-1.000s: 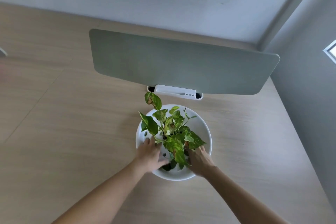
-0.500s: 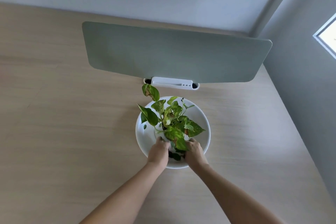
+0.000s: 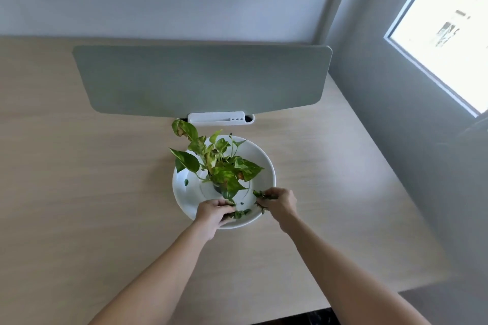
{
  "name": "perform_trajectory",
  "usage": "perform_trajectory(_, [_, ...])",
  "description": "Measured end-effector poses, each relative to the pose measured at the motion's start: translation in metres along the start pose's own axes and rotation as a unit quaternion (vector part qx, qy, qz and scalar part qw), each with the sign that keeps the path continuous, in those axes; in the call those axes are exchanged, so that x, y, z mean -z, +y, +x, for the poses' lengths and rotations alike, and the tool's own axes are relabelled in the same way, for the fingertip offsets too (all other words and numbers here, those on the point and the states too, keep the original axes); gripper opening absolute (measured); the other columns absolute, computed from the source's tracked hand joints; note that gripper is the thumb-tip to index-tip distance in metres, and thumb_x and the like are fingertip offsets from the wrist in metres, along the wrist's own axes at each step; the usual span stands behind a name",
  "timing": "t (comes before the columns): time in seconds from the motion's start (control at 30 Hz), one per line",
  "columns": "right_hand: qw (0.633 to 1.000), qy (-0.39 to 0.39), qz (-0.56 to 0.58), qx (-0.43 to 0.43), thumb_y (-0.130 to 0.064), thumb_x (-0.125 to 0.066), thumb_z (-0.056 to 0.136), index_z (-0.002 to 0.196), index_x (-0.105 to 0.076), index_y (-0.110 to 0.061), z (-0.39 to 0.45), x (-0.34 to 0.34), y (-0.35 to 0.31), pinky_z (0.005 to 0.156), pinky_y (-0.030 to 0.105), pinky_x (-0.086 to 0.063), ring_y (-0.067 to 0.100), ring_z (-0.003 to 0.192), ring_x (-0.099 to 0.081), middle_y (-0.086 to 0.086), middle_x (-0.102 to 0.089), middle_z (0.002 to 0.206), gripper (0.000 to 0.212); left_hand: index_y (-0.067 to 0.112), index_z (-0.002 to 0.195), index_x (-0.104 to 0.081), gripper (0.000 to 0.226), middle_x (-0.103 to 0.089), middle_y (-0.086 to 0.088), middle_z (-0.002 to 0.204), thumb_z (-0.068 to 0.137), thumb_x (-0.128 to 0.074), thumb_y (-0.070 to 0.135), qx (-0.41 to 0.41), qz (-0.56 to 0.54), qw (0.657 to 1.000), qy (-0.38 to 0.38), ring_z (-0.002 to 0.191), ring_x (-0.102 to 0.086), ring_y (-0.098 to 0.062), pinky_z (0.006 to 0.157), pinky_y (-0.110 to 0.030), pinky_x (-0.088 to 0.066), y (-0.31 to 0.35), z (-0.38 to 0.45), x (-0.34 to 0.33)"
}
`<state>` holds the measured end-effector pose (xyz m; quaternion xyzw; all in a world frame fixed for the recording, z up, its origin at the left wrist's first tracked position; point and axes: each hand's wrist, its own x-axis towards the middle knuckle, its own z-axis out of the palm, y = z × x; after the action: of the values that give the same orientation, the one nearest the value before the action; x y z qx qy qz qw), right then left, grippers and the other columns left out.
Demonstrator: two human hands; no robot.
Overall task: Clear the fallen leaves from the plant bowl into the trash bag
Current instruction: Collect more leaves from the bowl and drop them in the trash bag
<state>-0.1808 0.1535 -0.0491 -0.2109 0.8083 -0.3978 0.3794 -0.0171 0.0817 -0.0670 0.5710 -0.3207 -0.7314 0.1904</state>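
A white plant bowl (image 3: 260, 163) stands on the wooden desk (image 3: 79, 192), with a green variegated plant (image 3: 219, 163) rising from its middle. My left hand (image 3: 212, 212) rests on the bowl's near rim, its fingers closed on dark fallen leaves (image 3: 241, 214). My right hand (image 3: 278, 202) is at the bowl's near right rim, closed on another bunch of fallen leaves (image 3: 261, 195). A small loose leaf (image 3: 186, 182) lies on the bowl's left inner wall. No trash bag is in view.
A grey-green divider panel (image 3: 200, 79) with a white clamp (image 3: 219, 117) stands just behind the bowl. The desk's right edge runs along a grey wall with a bright window (image 3: 446, 34). The near desk edge shows at the bottom right.
Both hands have pulled back from under the plant to the bowl's near rim and moved apart, the right one shifting right with leaves in its grip. The camera has tilted up and right.
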Motion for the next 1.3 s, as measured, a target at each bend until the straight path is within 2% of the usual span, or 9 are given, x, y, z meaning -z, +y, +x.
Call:
perform_trajectory(0.23, [0.97,-0.003,0.241,-0.034,0.012,-0.07,0.072,0.074,-0.063,0.001,-0.021,0.092,0.047,0.061,0.023,-0.06,0.025,0.066,-0.066,0.017,-0.064,0.074,0.014,0.001,0.077,-0.059,0.015,-0.064,-0.014,0.079,0.082,-0.062,-0.013,0.024,-0.044,0.996,-0.067,0.074,-0.062,-0.02,0.046,-0.018,-0.057,-0.025,-0.033,-0.076])
perform_trajectory(0.43, [0.953,0.056,0.291,-0.068,0.012,-0.068,0.076,0.075,-0.056,-0.003,-0.058,0.212,0.129,0.06,0.02,-0.059,0.023,0.069,-0.065,0.017,-0.063,0.08,0.019,-0.002,0.078,-0.062,0.013,-0.072,-0.007,0.054,0.082,-0.06,-0.014,0.066,0.008,0.98,-0.187,0.048,-0.07,-0.012,0.048,-0.02,-0.059,-0.086,-0.078,-0.204])
perform_trajectory(0.53, [0.946,0.111,0.29,-0.092,0.012,-0.07,0.074,0.079,-0.058,0.001,-0.081,0.265,0.181,0.055,0.018,-0.058,0.02,0.065,-0.064,0.016,-0.064,0.078,0.017,-0.002,0.077,-0.061,0.015,-0.072,-0.008,0.054,0.083,-0.058,-0.016,0.091,0.051,0.967,-0.233,0.048,-0.07,-0.013,0.049,-0.02,-0.059,-0.122,-0.106,-0.263])
perform_trajectory(0.67, [0.934,0.171,0.284,-0.136,0.003,-0.079,0.068,0.076,-0.065,-0.004,-0.104,0.315,0.258,0.071,0.035,-0.06,0.025,0.066,-0.065,0.017,-0.066,0.078,0.018,-0.002,0.075,-0.064,0.017,-0.074,-0.009,0.059,0.081,-0.06,-0.017,0.14,0.127,0.933,-0.307,0.053,-0.072,-0.015,0.052,-0.022,-0.06,-0.179,-0.137,-0.32])
perform_trajectory(0.77, [0.907,0.2,0.317,-0.193,0.009,-0.074,0.071,0.075,-0.061,-0.007,-0.118,0.329,0.306,0.065,0.029,-0.06,0.023,0.062,-0.066,0.014,-0.065,0.071,0.021,0.001,0.072,-0.066,0.018,-0.074,-0.01,0.062,0.081,-0.062,-0.015,0.196,0.196,0.9,-0.337,0.058,-0.073,-0.015,0.054,-0.022,-0.06,-0.227,-0.139,-0.343])
perform_trajectory(0.87, [0.881,0.224,0.331,-0.253,0.008,-0.075,0.07,0.082,-0.064,-0.004,-0.122,0.323,0.357,0.069,0.03,-0.061,0.022,0.065,-0.068,0.016,-0.068,0.077,0.021,0.0,0.074,-0.067,0.016,-0.073,-0.01,0.062,0.08,-0.063,-0.014,0.226,0.274,0.879,-0.318,0.058,-0.071,-0.016,0.057,-0.022,-0.06,-0.28,-0.118,-0.354])
perform_trajectory(1.03, [0.84,0.242,0.337,-0.349,0.005,-0.078,0.069,0.093,-0.068,0.001,-0.108,0.28,0.433,0.07,0.03,-0.06,0.023,0.072,-0.07,0.019,-0.072,0.092,0.026,-0.002,0.076,-0.066,0.014,-0.068,-0.017,0.077,0.078,-0.064,-0.015,0.237,0.327,0.892,-0.204,0.072,-0.068,-0.023,0.054,-0.022,-0.059,-0.358,-0.058,-0.344])
perform_trajectory(1.2, [0.8,0.258,0.352,-0.412,-0.001,-0.076,0.073,0.1,-0.069,-0.004,-0.078,0.241,0.494,0.072,0.031,-0.06,0.023,0.079,-0.071,0.016,-0.071,0.1,0.028,0.0,0.077,-0.067,0.014,-0.068,-0.02,0.096,0.08,-0.064,-0.013,0.255,0.331,0.897,-0.146,0.091,-0.063,-0.029,0.076,-0.035,-0.055,-0.419,-0.009,-0.335])
perform_trajectory(1.3, [0.777,0.26,0.375,-0.434,-0.001,-0.071,0.078,0.111,-0.066,-0.007,-0.066,0.229,0.51,0.063,0.027,-0.06,0.021,0.081,-0.069,0.015,-0.068,0.107,0.034,-0.003,0.11,-0.064,0.025,-0.063,-0.024,0.117,0.087,-0.058,-0.01,0.282,0.323,0.892,-0.144,0.107,-0.058,-0.033,0.096,-0.044,-0.048,-0.435,0.005,-0.332])
